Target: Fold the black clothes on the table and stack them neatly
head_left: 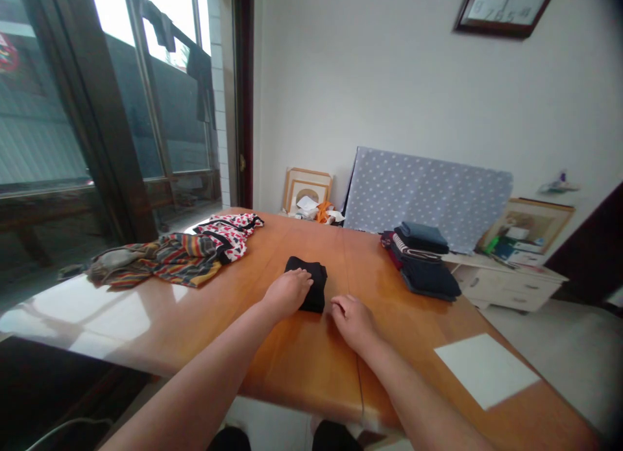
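A small black folded garment [317, 287] lies on the wooden table in front of me. My left hand [292, 289] rests on its left part, with the fingers stretched out flat over the cloth. Just right of the garment, apart from it, is my right hand [353, 320]. Its fingers are curled in towards the thumb, and nothing shows in them. The left hand covers part of the garment.
Loose striped clothing [180, 259] and a red-and-white patterned garment [233, 233] lie at the left of the table [292, 366]. A stack of folded clothes [423, 263] stands at the right, with a white sheet [487, 371] nearer me.
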Action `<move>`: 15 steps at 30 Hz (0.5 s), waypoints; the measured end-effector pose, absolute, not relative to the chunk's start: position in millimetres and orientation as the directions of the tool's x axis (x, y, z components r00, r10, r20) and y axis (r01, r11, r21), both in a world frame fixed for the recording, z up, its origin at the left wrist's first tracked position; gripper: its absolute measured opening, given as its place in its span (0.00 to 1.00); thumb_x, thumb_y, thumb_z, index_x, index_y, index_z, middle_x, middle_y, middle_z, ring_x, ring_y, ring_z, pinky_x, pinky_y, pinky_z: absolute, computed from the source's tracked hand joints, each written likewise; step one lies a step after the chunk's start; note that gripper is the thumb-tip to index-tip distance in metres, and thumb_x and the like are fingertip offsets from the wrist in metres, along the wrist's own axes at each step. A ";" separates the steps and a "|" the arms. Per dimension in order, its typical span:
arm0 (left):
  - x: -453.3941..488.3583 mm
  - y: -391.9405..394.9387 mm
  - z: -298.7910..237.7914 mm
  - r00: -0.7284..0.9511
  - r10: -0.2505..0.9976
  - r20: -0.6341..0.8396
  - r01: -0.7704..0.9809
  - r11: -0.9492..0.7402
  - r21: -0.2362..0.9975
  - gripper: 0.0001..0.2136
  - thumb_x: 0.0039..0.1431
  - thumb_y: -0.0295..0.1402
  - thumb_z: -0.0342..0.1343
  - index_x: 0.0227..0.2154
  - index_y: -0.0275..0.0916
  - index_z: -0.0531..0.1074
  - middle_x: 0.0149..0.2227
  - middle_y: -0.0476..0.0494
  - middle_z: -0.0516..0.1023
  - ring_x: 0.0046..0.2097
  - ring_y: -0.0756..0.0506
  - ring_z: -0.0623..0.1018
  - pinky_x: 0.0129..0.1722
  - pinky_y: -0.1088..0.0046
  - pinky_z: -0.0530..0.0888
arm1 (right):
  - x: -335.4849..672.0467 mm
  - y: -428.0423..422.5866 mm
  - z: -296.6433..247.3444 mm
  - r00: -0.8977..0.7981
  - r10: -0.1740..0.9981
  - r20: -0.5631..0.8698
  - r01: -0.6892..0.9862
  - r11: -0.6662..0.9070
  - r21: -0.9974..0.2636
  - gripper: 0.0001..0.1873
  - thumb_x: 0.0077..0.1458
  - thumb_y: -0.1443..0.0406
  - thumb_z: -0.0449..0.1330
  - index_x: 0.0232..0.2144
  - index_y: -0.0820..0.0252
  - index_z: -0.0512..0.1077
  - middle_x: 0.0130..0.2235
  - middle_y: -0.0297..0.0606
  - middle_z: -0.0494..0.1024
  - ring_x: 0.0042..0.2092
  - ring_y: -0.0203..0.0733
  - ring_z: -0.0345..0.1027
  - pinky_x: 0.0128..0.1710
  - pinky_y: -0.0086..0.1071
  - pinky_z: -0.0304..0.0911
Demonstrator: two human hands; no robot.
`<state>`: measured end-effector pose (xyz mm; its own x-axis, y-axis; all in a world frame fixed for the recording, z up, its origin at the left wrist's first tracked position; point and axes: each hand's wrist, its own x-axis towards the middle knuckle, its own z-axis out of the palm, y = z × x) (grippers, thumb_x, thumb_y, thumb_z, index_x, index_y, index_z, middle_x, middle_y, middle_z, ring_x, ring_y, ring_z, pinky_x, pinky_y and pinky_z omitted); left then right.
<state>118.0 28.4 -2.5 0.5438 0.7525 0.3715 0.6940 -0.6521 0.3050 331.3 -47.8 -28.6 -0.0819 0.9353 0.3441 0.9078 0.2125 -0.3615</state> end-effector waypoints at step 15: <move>147.4 32.2 -31.2 0.525 0.810 0.263 0.788 -0.579 0.209 0.29 0.67 0.47 0.46 0.66 0.41 0.60 0.70 0.38 0.58 0.72 0.36 0.54 0.67 0.50 0.56 | 335.3 -30.9 -29.6 0.110 0.973 0.201 0.643 0.084 -0.761 0.09 0.59 0.64 0.56 0.35 0.57 0.76 0.32 0.35 0.79 0.35 0.38 0.71 0.36 0.28 0.63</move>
<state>147.4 32.2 -31.2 0.5247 0.8096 0.2631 0.7884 -0.5788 0.2086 335.3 -30.9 -29.6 0.1100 0.9735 0.2007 0.6431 0.0843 -0.7612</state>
